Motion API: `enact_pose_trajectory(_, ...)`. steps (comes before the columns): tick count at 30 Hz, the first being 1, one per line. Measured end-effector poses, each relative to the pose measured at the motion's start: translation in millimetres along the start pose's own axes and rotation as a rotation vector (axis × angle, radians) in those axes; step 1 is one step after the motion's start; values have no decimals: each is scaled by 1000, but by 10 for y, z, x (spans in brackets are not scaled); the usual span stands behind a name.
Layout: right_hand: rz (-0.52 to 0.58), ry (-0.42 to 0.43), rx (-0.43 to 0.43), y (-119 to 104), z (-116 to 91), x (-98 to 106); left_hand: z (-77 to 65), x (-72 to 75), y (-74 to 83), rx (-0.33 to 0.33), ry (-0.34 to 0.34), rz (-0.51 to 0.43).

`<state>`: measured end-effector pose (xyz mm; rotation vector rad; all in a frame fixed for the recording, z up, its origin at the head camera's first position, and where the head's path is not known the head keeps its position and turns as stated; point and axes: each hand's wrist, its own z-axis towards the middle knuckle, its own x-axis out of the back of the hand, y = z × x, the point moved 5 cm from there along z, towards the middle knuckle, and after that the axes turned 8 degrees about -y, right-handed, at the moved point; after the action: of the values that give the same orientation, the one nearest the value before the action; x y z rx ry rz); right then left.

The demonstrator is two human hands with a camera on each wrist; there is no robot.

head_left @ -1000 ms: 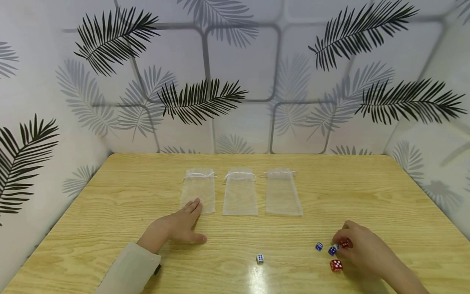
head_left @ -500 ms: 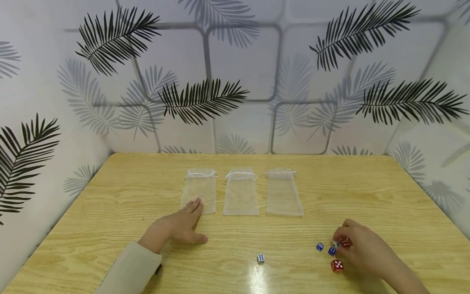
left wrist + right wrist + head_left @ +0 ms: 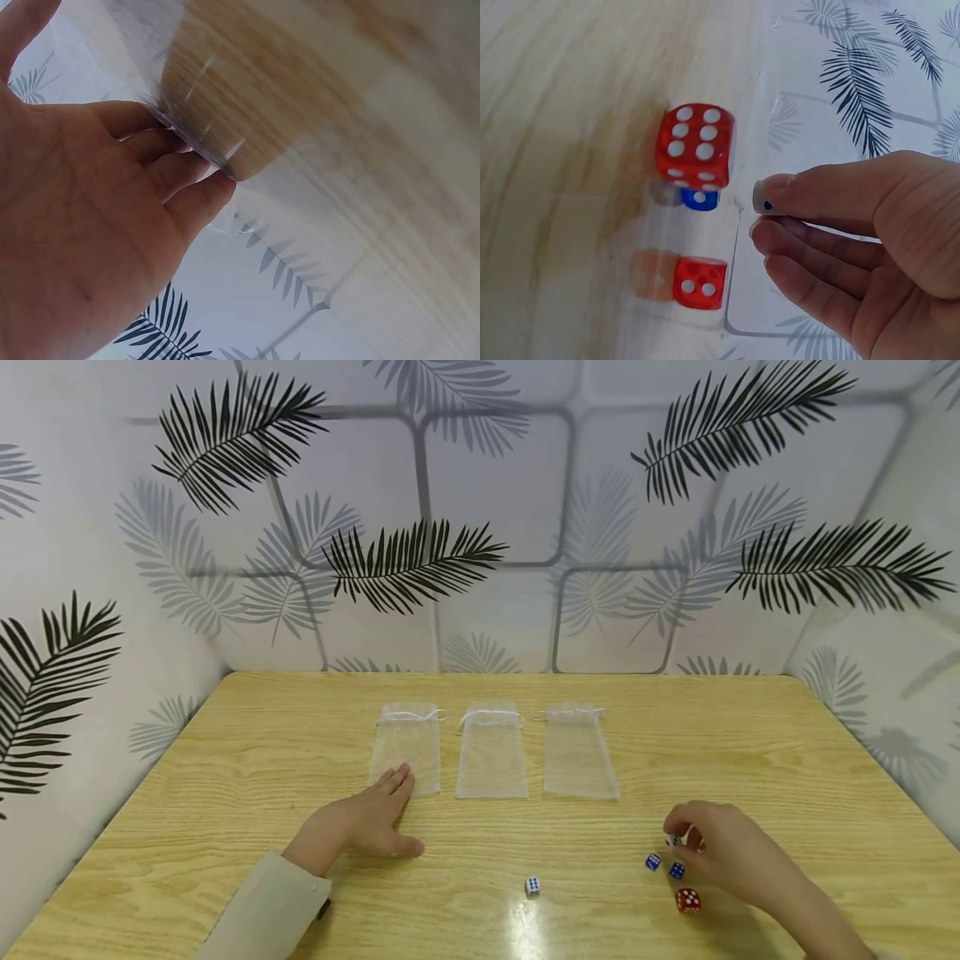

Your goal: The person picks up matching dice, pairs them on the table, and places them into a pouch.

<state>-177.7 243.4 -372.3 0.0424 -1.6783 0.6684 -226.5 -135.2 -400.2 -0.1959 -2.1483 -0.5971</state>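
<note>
My right hand (image 3: 731, 852) pinches a white die (image 3: 672, 840) between thumb and fingertips, held up beside the other dice; the right wrist view shows this white die (image 3: 762, 199) at the fingertips. Two blue dice (image 3: 653, 862) lie just below it, and a red die (image 3: 688, 901) sits nearer the front. A second red die, mostly hidden by the hand in the head view, shows in the right wrist view beside a red die (image 3: 700, 283) and a blue die (image 3: 700, 199). My left hand (image 3: 375, 818) lies with fingers extended, fingertips over the lower edge of the left mesh bag (image 3: 408, 747).
Two more sheer white drawstring bags, a middle bag (image 3: 492, 756) and a right bag (image 3: 577, 756), lie flat in the row. Another white die (image 3: 532, 886) sits alone near the front of the wooden table (image 3: 225, 760). A leaf-patterned wall (image 3: 495, 485) rises behind.
My right hand has picked the white die from among the blue and red dice and shifted slightly left and away with it. The left hand has stayed put.
</note>
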Motion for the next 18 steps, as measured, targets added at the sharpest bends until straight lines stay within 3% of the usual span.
enact_pose_trajectory(7,-19,41,64,-139,65,12,15,-2,-6,3,-4,9)
enact_pose_trajectory(18,-6,17,98,-401,217,-35,0,4,11,-8,2,-1)
